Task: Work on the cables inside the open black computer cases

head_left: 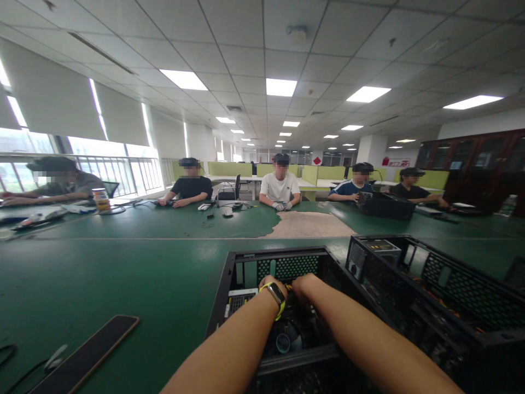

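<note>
Stretching across the whole view, a green table (123,262) is seen, with a worn pale patch (309,224) near its middle. Along its far side five seated people are found, one in a white shirt (280,189) directly opposite. On the near edge an open black computer case (283,306) is laid, and a second black case (435,290) is set just beside it on the right. A third dark case (385,207) is placed before a person at the far right.

Both forearms are reached into the near case from below. The left hand (274,285) is held inside it, close to the perforated rear wall, and a watch with a yellow strap (277,295) is worn on that wrist. The right hand (305,287) is placed just beside the left, also down among the parts. The fingers of both are hidden by the wrists and the dark interior, so whether they are closed on anything cannot be told. Below the wrists a round fan (285,340) is seen in the case.

A flat black panel (88,353) is laid on the table at the lower left, and a small can (100,199) is stood at the far left.
</note>
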The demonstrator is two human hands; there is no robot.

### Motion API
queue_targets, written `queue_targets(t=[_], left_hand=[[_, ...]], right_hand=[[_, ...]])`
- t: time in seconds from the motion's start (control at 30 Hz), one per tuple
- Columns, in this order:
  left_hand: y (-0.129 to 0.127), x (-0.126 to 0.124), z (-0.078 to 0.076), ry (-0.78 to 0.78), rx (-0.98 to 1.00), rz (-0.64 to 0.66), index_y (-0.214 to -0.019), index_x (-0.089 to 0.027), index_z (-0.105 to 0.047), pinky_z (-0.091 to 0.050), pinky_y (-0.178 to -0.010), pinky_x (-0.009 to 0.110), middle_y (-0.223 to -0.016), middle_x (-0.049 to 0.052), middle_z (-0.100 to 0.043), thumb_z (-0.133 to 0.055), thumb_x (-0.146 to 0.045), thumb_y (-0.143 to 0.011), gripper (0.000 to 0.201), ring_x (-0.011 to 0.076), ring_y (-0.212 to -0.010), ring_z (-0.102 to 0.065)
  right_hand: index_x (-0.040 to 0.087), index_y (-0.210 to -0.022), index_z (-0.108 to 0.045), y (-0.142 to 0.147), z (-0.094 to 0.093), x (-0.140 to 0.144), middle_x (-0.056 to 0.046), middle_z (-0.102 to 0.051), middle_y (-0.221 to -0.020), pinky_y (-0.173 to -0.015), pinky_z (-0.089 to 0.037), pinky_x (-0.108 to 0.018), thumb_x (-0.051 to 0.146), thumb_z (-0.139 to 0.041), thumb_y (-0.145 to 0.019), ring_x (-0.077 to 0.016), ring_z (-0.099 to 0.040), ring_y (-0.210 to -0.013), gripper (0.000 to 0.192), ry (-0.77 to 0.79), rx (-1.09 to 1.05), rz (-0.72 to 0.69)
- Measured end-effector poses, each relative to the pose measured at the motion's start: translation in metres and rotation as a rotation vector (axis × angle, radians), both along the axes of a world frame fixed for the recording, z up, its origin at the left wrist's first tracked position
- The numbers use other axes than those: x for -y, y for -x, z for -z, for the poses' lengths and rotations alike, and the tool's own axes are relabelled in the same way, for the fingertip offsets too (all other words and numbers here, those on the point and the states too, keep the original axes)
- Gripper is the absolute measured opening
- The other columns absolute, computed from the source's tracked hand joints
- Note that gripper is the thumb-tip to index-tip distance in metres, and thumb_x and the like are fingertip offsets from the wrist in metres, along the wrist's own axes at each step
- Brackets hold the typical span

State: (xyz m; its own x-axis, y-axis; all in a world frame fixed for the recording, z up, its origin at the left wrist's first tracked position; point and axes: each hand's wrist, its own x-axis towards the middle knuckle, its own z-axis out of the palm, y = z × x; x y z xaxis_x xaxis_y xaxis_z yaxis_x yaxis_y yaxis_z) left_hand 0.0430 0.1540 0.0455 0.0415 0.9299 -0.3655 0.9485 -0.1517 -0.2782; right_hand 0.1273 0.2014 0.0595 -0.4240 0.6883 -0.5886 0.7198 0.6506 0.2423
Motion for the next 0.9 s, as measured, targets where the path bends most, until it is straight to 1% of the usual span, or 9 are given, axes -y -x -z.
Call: queue_targets(t=[0.17,0.3,0.33,0.4,0.53,0.63,0.8,0.9], left_hand=[[0.0017,-0.0022,0.0053,0.028,0.009,-0.028,-0.104,-0.026,-0.068,-0.053,-0.075,0.048,-0.108,0.007,-0.069,-0.070,-0.037,-0.070,0.037,0.0297,-0.093,-0.064],[0.0024,-0.0033,0.0076,0.046,0.013,-0.033,-0.106,-0.018,-0.065,-0.050,-0.084,0.049,-0.107,0.009,-0.068,-0.066,-0.044,-0.075,0.040,0.0250,-0.098,-0.063],[0.0024,-0.0032,0.0078,0.044,0.018,-0.031,-0.105,-0.018,-0.065,-0.050,-0.084,0.049,-0.107,0.010,-0.068,-0.066,-0.046,-0.075,0.042,0.0251,-0.098,-0.062],[0.0027,-0.0031,0.0082,0.023,0.035,-0.028,-0.105,-0.021,-0.067,-0.050,-0.083,0.050,-0.108,0.009,-0.068,-0.067,-0.048,-0.071,0.043,0.0279,-0.098,-0.062],[0.0038,-0.0031,0.0091,-0.013,0.056,-0.025,-0.101,-0.029,-0.070,-0.052,-0.075,0.050,-0.105,0.007,-0.070,-0.073,-0.044,-0.062,0.042,0.0343,-0.092,-0.064],[0.0043,-0.0034,0.0091,-0.010,0.060,-0.017,-0.101,-0.030,-0.070,-0.051,-0.076,0.052,-0.104,0.008,-0.070,-0.072,-0.046,-0.061,0.043,0.0348,-0.091,-0.065],[0.0031,-0.0059,0.0083,0.011,0.034,-0.020,-0.104,-0.030,-0.069,-0.052,-0.075,0.050,-0.108,0.008,-0.069,-0.071,-0.033,-0.064,0.040,0.0339,-0.093,-0.064],[0.0022,-0.0092,0.0097,0.036,0.013,-0.035,-0.105,-0.029,-0.068,-0.053,-0.072,0.049,-0.108,0.008,-0.069,-0.072,-0.032,-0.063,0.042,0.0344,-0.093,-0.064]], right_hand=[[0.018,-0.101,-0.068,0.0009,0.0037,-0.0032,-0.009,-0.065,-0.109,-0.082,-0.053,-0.040,0.028,-0.083,-0.042,-0.0294,-0.061,-0.098,0.061,-0.003,0.000,0.012],[0.019,-0.095,-0.070,0.0016,0.0021,-0.0022,-0.009,-0.066,-0.107,-0.081,-0.053,-0.041,0.028,-0.084,-0.040,-0.0293,-0.063,-0.095,0.058,0.004,-0.004,0.032],[0.019,-0.094,-0.070,0.0016,0.0015,-0.0017,-0.009,-0.066,-0.106,-0.081,-0.053,-0.041,0.028,-0.084,-0.040,-0.0293,-0.063,-0.095,0.057,0.008,-0.005,0.035],[0.018,-0.094,-0.070,0.0014,0.0003,-0.0007,-0.009,-0.066,-0.106,-0.081,-0.053,-0.040,0.029,-0.083,-0.041,-0.0293,-0.062,-0.096,0.055,0.012,-0.012,0.039],[0.018,-0.094,-0.070,0.0009,-0.0012,0.0003,-0.009,-0.066,-0.107,-0.083,-0.052,-0.040,0.029,-0.082,-0.044,-0.0296,-0.061,-0.100,0.052,0.016,-0.033,0.036],[0.018,-0.092,-0.070,0.0009,-0.0017,-0.0001,-0.009,-0.067,-0.105,-0.083,-0.052,-0.042,0.027,-0.082,-0.044,-0.0297,-0.062,-0.098,0.050,0.032,-0.025,0.033],[0.017,-0.086,-0.071,0.0011,-0.0010,-0.0011,-0.008,-0.069,-0.097,-0.082,-0.052,-0.043,0.023,-0.083,-0.040,-0.0304,-0.063,-0.094,0.048,0.036,-0.018,0.032],[0.016,-0.081,-0.072,0.0005,-0.0004,-0.0004,-0.009,-0.069,-0.093,-0.080,-0.053,-0.045,0.023,-0.083,-0.039,-0.0316,-0.064,-0.090,0.044,0.030,-0.061,0.018]])
